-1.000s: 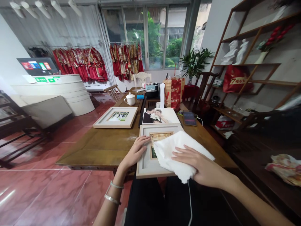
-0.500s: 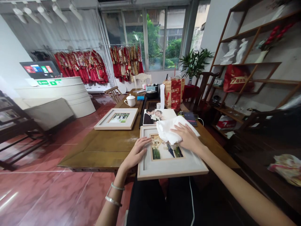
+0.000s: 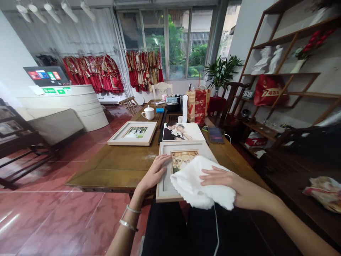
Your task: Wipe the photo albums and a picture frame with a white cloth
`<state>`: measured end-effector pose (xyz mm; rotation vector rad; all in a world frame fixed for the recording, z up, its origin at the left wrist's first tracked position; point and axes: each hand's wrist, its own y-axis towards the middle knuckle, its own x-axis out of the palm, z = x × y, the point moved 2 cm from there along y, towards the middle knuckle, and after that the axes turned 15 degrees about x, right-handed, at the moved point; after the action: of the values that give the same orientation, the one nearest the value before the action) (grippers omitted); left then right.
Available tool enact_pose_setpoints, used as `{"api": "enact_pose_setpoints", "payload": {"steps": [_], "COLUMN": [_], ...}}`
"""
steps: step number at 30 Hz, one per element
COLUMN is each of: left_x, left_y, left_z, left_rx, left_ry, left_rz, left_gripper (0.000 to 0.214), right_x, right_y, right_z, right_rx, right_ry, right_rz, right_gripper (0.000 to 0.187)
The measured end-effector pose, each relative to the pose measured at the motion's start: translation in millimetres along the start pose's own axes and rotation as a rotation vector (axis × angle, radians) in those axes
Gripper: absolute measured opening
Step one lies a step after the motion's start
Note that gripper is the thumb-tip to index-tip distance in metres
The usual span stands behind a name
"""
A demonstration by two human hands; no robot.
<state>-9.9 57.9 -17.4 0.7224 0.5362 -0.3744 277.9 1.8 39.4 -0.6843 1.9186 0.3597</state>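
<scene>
A framed photo [image 3: 163,170] in a light wood frame with a wide pale mount lies at the near edge of the table. My left hand [image 3: 157,170] rests on its left side, fingers stretched out over the mount. Under my right hand [image 3: 223,181] is a white cloth [image 3: 190,179], held against the near right part of the frame. The cloth covers the lower right of the picture and hangs past the near edge. Just beyond lies a couple's photo print [image 3: 195,132]. A second framed photo [image 3: 114,139] lies flat to the left.
On the wooden table [image 3: 106,170] stand a white lidded mug [image 3: 149,113], a red and brown paper bag [image 3: 198,105] and a black pot [image 3: 172,106]. A phone [image 3: 216,135] with a cable lies at the right. A wooden shelf [image 3: 287,74] rises on the right.
My right hand has drawn the cloth toward me, from the far right part of the frame to its near right corner. The left hand stays in place.
</scene>
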Motion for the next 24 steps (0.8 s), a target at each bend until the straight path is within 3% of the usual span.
{"api": "enact_pose_setpoints", "payload": {"steps": [4,8,11,14,17,24], "left_x": [-0.6,-0.9,-0.9,-0.5,0.5,2.0], "left_y": [0,0,1,1,1,0], "left_z": [-2,-3,-3,-3,-3,-4], "left_rx": [0.016,0.033,0.034,0.033,0.044,0.033], "left_ry": [0.0,0.003,0.005,0.007,0.014,0.024], "left_rz": [-0.018,-0.033,-0.04,-0.025,0.004,0.025], "left_gripper": [0.042,0.043,0.044,0.047,0.05,0.052], "right_x": [-3,-9,-10,-6,-2,-12], "right_y": [26,62,84,93,80,2], "right_z": [28,51,55,46,30,-1], "right_rx": [-0.006,0.101,0.183,0.195,0.165,0.161], "right_ry": [-0.11,-0.195,-0.233,-0.228,-0.186,-0.012], "right_rz": [0.107,0.285,0.37,0.349,0.255,-0.033], "right_gripper": [0.049,0.05,0.053,0.051,0.051,0.053]}}
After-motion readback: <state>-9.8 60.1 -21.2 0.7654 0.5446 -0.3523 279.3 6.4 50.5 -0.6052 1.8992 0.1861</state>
